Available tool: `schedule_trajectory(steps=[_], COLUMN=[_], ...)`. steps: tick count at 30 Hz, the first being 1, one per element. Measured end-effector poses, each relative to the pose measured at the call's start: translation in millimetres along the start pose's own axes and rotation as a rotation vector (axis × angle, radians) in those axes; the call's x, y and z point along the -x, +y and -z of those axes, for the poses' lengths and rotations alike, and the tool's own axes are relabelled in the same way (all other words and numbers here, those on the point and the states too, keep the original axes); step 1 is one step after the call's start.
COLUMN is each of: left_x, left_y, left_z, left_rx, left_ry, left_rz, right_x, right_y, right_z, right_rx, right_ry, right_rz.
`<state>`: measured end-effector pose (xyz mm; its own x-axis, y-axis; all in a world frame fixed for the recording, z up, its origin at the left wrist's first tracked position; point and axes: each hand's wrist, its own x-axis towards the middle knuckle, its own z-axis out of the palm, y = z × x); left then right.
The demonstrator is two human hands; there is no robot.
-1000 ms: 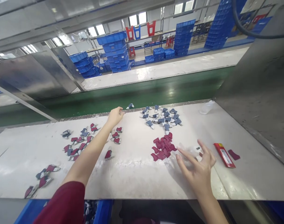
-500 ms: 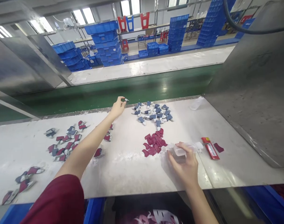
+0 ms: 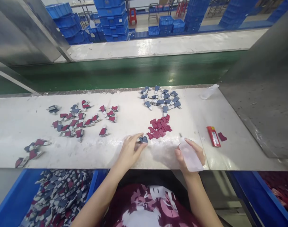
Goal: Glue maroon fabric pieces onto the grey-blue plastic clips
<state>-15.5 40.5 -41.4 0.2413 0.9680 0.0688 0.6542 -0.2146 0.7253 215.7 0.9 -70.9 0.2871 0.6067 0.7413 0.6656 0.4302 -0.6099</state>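
Between the thumb and fingers of my left hand (image 3: 129, 150) is a small blue-grey and white plastic part (image 3: 143, 139), held just above the table. My right hand (image 3: 190, 157) is wrapped round a translucent squeeze bottle (image 3: 190, 155), tilted with its thin nozzle pointing up and left. Between and beyond the hands lies a pile of flat maroon pieces (image 3: 159, 126). Behind that pile is a cluster of blue-grey and white parts (image 3: 160, 102). Similar parts with maroon faces (image 3: 73, 122) are spread over the left of the table.
A red packet (image 3: 213, 136) and a single maroon piece (image 3: 222, 136) lie at right. Near the metal panel (image 3: 262, 104) is a clear plastic item (image 3: 209, 91). Below the table edge, a blue bin (image 3: 9, 201) holds many parts; another blue bin (image 3: 264, 195) holds maroon pieces.
My left hand has come back from the table's far side to the near middle with a part. My right hand has turned the bottle's nozzle from rightward to up-left. The view has tipped downward.
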Motion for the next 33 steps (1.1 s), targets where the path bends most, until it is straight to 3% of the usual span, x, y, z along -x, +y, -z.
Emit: schedule_trajectory(steps=[5,9,14,33], left_x=[6.3,6.7,3.6,1.8], left_y=[-10.4,-10.5,-11.4,-11.3], left_z=[-8.3,-6.8,-7.3,-7.9], left_rx=[0.069,0.103,0.103,0.145], left_ry=[0.085,0.095,0.128,0.139], left_rz=[-0.030,-0.050,-0.053,-0.031], right_x=[-1.6,-2.3,-0.4,-1.1], right_y=[-29.3,-45.0,-45.5,-45.5], right_z=[-10.4,-28.1,-41.4,-42.5], right_rx=[-0.119,-0.168,-0.080,-0.056], right_ry=[-0.177,-0.175,-0.134,-0.185], right_rz=[-0.179,-0.249,-0.251,-0.276])
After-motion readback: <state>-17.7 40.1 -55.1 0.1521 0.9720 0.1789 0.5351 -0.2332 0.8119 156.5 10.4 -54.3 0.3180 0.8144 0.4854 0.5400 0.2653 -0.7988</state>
